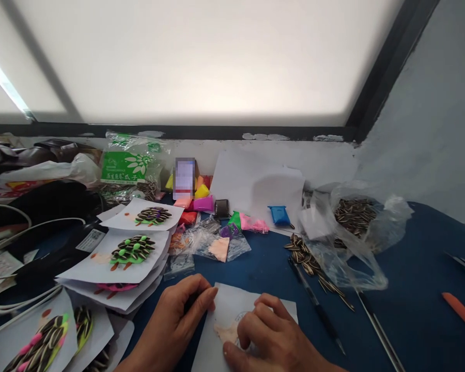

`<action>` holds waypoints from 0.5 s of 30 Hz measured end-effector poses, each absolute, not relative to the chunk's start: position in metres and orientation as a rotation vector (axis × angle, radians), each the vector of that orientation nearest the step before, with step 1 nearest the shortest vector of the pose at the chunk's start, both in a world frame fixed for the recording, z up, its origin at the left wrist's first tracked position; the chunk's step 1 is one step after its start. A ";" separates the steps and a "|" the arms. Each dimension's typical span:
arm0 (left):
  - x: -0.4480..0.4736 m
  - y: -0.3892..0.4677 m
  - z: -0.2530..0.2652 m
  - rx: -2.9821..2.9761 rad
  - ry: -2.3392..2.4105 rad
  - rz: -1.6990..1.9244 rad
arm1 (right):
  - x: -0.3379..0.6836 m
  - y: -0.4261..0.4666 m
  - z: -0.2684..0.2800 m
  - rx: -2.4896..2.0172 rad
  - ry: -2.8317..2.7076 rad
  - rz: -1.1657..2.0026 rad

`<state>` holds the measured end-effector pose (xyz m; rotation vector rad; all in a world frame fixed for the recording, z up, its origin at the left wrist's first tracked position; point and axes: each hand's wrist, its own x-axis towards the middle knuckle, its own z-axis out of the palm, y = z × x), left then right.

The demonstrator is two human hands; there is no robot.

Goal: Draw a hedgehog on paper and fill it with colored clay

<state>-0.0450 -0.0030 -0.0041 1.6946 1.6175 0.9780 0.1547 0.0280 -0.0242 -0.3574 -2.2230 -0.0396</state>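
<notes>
In the head view a white sheet of paper (213, 351) lies on the table before me. A thin, flattened piece of peach modelling clay (225, 333) sits on it, beside a faint printed or drawn outline partly hidden by my fingers. My right hand (269, 336) is curled over the sheet, its thumb and fingertips closed at the clay. My left hand (182, 310) has its fingers bent, thumb and forefinger together at the paper's upper left edge. Left of it are stacked white cards (155, 258) bearing clay hedgehog shapes covered in striped sunflower seeds.
Clay packets (204, 203) and an upright phone (184, 178) stand at the back. Loose sunflower seeds (304, 254), a black pen (318, 305) and an open plastic bag of seeds (354, 222) lie right. White cables (34, 219) run along the left.
</notes>
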 end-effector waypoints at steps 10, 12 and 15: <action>-0.047 -0.003 -0.008 1.718 1.626 0.937 | 0.150 0.027 -0.038 -0.449 -2.325 -0.172; -0.050 -0.004 -0.010 1.734 1.613 0.911 | 0.151 0.027 -0.038 -0.438 -2.320 -0.173; -0.051 -0.004 -0.010 1.756 1.589 0.883 | 0.155 0.026 -0.031 -0.425 -2.257 -0.085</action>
